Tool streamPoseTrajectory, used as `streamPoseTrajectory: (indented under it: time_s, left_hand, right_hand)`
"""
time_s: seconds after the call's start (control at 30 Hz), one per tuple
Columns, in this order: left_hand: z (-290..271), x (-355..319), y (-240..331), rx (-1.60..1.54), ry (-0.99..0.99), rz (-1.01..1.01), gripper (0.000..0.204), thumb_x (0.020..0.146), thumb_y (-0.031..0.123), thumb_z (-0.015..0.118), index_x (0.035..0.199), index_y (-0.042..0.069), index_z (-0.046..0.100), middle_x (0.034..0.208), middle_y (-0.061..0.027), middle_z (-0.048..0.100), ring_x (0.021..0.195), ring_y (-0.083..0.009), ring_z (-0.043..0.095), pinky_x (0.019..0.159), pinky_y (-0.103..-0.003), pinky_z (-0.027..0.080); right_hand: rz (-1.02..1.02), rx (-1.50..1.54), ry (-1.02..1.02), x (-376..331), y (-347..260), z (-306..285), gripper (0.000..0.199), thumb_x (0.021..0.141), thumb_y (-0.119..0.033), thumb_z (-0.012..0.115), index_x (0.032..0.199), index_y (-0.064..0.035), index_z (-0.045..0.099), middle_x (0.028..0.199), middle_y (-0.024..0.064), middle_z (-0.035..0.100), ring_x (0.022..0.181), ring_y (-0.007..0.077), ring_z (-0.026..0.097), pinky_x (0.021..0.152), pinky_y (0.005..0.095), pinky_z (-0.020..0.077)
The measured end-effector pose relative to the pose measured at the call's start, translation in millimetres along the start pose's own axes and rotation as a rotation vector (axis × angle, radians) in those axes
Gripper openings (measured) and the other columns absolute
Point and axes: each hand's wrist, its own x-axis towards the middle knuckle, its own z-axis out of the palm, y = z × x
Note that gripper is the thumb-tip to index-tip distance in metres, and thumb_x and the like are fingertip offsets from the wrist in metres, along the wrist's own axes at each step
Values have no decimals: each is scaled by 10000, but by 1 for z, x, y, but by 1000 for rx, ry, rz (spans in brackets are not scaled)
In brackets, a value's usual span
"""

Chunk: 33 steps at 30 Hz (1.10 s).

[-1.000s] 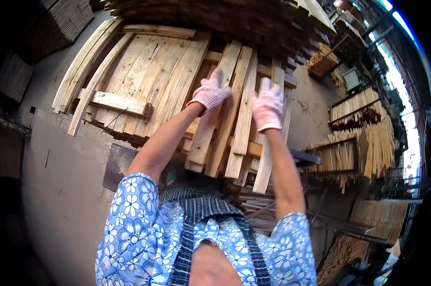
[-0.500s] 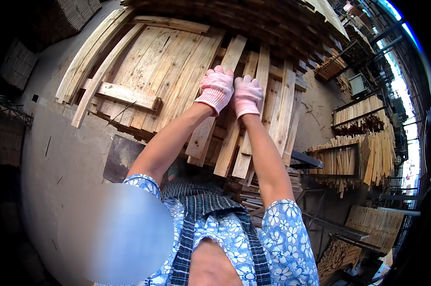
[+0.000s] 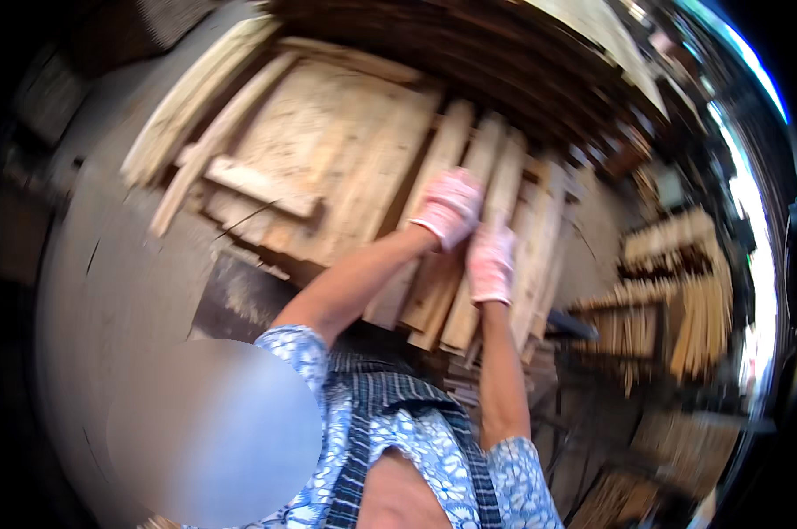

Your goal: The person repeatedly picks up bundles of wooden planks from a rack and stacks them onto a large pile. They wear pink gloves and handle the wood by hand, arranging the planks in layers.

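My left hand [image 3: 449, 208], in a pink-and-white knitted glove, lies with its fingers curled over a long wooden plank [image 3: 484, 155]. Just to the right and nearer to me, my right hand [image 3: 491, 263], gloved alike, is closed on a neighbouring plank [image 3: 507, 187]. Motion blurs both hands, and their fingertips are hidden. Several loose planks lie roughly parallel under and around them, with dark gaps between. To the left, wide boards [image 3: 328, 132] form a flat layer with a short crosspiece [image 3: 261, 187] lying on it.
Long bowed boards [image 3: 202, 93] rest at the left edge of the pile. A tall dark stack of timber [image 3: 434, 53] rises behind it. Racks of upright slats [image 3: 703, 322] stand at the right. A dark flat panel [image 3: 239, 295] is on the floor at near left.
In the view, both hands have shifted right and nearer to me, with my right hand now lower than my left. The planks under them lie differently, and the whole view has shifted and blurred.
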Motion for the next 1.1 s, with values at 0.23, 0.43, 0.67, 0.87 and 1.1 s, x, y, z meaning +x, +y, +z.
streamPoseTrajectory:
  time_s: [0.23, 0.43, 0.67, 0.87, 1.1]
  left_hand:
    - [-88, -20, -53, -123, 26, 107, 251, 849, 168, 631, 1060, 36, 664, 977, -167, 640, 879, -326, 642, 803, -424, 555]
    - [-212, -75, -302, 482, 89, -405, 421, 933, 335, 614, 1331, 204, 572, 1172, -210, 597, 1070, -378, 616, 926, -491, 524]
    - [-190, -54, -354, 405, -262, -664, 609, 974, 287, 623, 1537, 329, 394, 1439, -222, 506, 1298, -430, 552, 1042, -529, 492]
    - [-193, -71, -207, -647, -88, -416, 648, 915, 277, 655, 1525, 212, 445, 1083, -130, 606, 784, -161, 592, 597, -294, 554]
    - [-89, -32, -65, -92, -341, -332, 545, 921, 407, 674, 1403, 217, 508, 1254, -209, 579, 1113, -351, 624, 878, -462, 563]
  right_hand:
    - [341, 170, -187, 31, -101, -33, 695, 971, -463, 608, 1554, -212, 325, 1209, 331, 523, 989, 523, 642, 842, 560, 549]
    - [325, 166, -325, 36, -143, -64, 671, 1016, -452, 535, 1584, -193, 288, 1226, 342, 526, 1016, 491, 658, 843, 543, 558]
    - [421, 468, -272, 39, -113, -32, 857, 939, -495, 663, 1616, -212, 221, 1443, 354, 374, 1274, 519, 521, 1055, 506, 466]
    - [598, 393, -445, 51, -136, -59, 1206, 788, -563, 820, 1650, -212, 53, 1602, 315, 267, 1447, 472, 376, 1195, 502, 355]
    - [632, 1564, -374, 50, -64, 9, 1141, 786, -313, 886, 1590, 2, 140, 1338, 224, 599, 1209, 297, 607, 952, 403, 547]
